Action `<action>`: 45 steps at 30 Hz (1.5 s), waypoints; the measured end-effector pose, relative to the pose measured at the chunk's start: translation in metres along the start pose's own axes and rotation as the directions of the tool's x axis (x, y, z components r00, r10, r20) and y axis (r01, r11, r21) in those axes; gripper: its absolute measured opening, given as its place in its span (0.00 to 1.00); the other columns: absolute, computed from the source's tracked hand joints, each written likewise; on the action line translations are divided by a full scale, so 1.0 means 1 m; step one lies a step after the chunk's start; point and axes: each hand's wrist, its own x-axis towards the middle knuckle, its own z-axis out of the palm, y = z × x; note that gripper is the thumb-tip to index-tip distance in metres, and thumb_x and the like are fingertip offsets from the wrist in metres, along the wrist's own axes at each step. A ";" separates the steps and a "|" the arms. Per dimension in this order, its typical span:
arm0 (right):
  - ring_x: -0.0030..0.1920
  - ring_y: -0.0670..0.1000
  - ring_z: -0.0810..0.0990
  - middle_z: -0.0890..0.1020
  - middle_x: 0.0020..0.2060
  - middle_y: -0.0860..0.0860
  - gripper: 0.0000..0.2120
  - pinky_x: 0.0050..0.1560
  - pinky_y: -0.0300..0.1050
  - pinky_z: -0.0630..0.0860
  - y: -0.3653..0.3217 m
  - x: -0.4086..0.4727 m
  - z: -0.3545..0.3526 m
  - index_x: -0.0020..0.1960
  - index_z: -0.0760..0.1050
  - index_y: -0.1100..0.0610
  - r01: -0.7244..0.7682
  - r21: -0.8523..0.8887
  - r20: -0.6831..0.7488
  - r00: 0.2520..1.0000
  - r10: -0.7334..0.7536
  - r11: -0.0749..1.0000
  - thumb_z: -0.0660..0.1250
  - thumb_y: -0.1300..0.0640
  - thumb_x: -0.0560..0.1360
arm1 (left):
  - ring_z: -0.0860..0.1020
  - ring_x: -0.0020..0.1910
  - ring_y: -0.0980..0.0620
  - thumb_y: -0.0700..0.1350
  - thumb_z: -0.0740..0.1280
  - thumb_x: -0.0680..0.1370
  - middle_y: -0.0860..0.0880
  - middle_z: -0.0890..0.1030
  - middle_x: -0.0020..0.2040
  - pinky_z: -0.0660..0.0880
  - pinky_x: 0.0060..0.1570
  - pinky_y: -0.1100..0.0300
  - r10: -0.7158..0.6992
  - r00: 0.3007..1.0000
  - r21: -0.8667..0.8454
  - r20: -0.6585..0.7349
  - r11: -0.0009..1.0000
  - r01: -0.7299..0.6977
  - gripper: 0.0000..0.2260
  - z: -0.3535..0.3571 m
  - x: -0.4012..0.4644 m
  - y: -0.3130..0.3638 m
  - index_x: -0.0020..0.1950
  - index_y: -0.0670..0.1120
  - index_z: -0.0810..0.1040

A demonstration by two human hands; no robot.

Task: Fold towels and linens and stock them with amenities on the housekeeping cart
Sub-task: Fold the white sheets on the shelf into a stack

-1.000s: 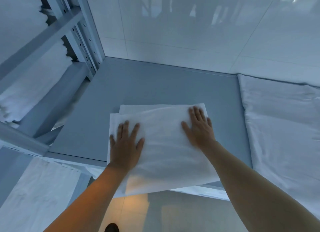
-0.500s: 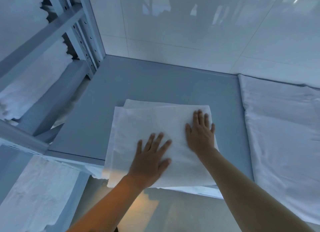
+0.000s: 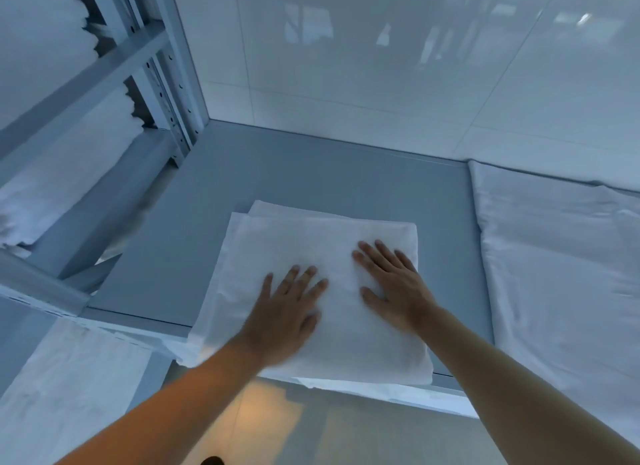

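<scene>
a folded white linen [image 3: 311, 256] lies flat on the grey counter [image 3: 311, 173], toward six o'clock of the surface, its near edge hanging a little over the counter's front lip, probably so the person can reach it without leaning in. both hands lie on top of it, palms down and fingers straight and spread, gripping nothing: the left hand [image 3: 282, 315] presses the near-middle of the cloth, at about seven o'clock of the fold, and the right hand [image 3: 393, 286] presses just beside it at about four o'clock. flat, wide palms suit smoothing better than pinching, so this looks like pressing the fold down and pushing air and wrinkles out so the piece will stack neatly. at the eleven o'clock corner of the linen a lower layer peeks out past the upper one, so the edges are not quite matched; that corner may want squaring before the piece is moved. at three o'clock a larger white sheet [image 3: 554, 274] lies spread on the same surface, apart from the folded piece, perhaps waiting its turn. at nine to ten o'clock a metal shelving rack [image 3: 162, 93] holds stacks of white towels [image 3: 52, 173], likely the stock already folded. behind the counter, at twelve o'clock, is a glossy tiled wall [image 3: 381, 66]. no cart or amenities can be seen.
</scene>
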 end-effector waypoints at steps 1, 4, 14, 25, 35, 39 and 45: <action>0.83 0.46 0.42 0.47 0.83 0.40 0.34 0.82 0.56 0.49 -0.002 -0.003 0.006 0.84 0.48 0.42 -0.023 0.027 -0.028 0.999 0.024 0.999 0.55 0.39 0.81 | 0.46 0.83 0.47 0.65 0.46 0.81 0.53 0.42 0.84 0.50 0.77 0.36 -0.016 1.000 -0.044 -0.013 0.999 0.016 0.32 0.004 -0.008 0.022 0.84 0.57 0.49; 0.83 0.44 0.43 0.50 0.83 0.39 0.34 0.82 0.57 0.50 -0.009 -0.012 0.015 0.83 0.51 0.42 -0.081 0.105 -0.082 0.993 0.090 0.991 0.56 0.39 0.80 | 0.48 0.83 0.43 0.70 0.58 0.75 0.47 0.49 0.84 0.54 0.75 0.32 0.072 0.995 -0.108 -0.070 0.991 -0.079 0.41 0.021 -0.034 0.080 0.83 0.54 0.54; 0.83 0.52 0.46 0.51 0.84 0.46 0.34 0.81 0.56 0.44 -0.078 -0.043 0.033 0.84 0.50 0.48 -0.575 0.235 -0.161 0.773 0.614 0.784 0.52 0.40 0.81 | 0.50 0.83 0.47 0.51 0.73 0.75 0.55 0.48 0.84 0.54 0.75 0.33 0.296 0.955 0.088 0.009 0.951 -0.296 0.43 0.006 -0.008 -0.002 0.81 0.67 0.50; 0.65 0.60 0.74 0.76 0.64 0.53 0.22 0.62 0.56 0.68 -0.065 -0.004 -0.004 0.64 0.77 0.52 -0.255 -0.004 -0.198 0.948 0.249 0.967 0.56 0.43 0.77 | 0.56 0.81 0.52 0.45 0.58 0.81 0.54 0.62 0.81 0.57 0.75 0.36 -0.307 0.951 -0.235 -0.034 0.927 0.291 0.20 -0.037 0.028 -0.032 0.71 0.60 0.74; 0.83 0.47 0.46 0.48 0.83 0.42 0.34 0.80 0.54 0.57 -0.046 -0.044 0.047 0.84 0.46 0.43 -0.266 0.242 -0.215 0.923 0.319 0.933 0.54 0.41 0.82 | 0.55 0.82 0.44 0.62 0.51 0.83 0.50 0.56 0.84 0.55 0.75 0.33 -0.154 0.955 -0.023 -0.254 0.988 0.154 0.29 0.024 0.004 -0.002 0.83 0.55 0.55; 0.83 0.49 0.47 0.48 0.84 0.44 0.34 0.80 0.56 0.58 -0.065 -0.055 0.053 0.84 0.47 0.46 -0.312 0.247 -0.257 0.892 0.372 0.918 0.54 0.41 0.82 | 0.53 0.83 0.45 0.63 0.50 0.83 0.52 0.54 0.84 0.55 0.75 0.34 -0.072 0.962 -0.010 -0.262 0.997 0.072 0.28 0.028 0.001 -0.015 0.83 0.59 0.54; 0.83 0.50 0.46 0.48 0.84 0.45 0.34 0.80 0.56 0.57 -0.092 -0.027 0.053 0.84 0.48 0.47 -0.360 0.263 -0.236 0.875 0.422 0.895 0.53 0.41 0.81 | 0.55 0.82 0.48 0.64 0.53 0.82 0.54 0.57 0.83 0.57 0.75 0.36 -0.046 0.970 0.013 -0.237 0.999 0.050 0.27 0.017 0.008 -0.056 0.82 0.61 0.58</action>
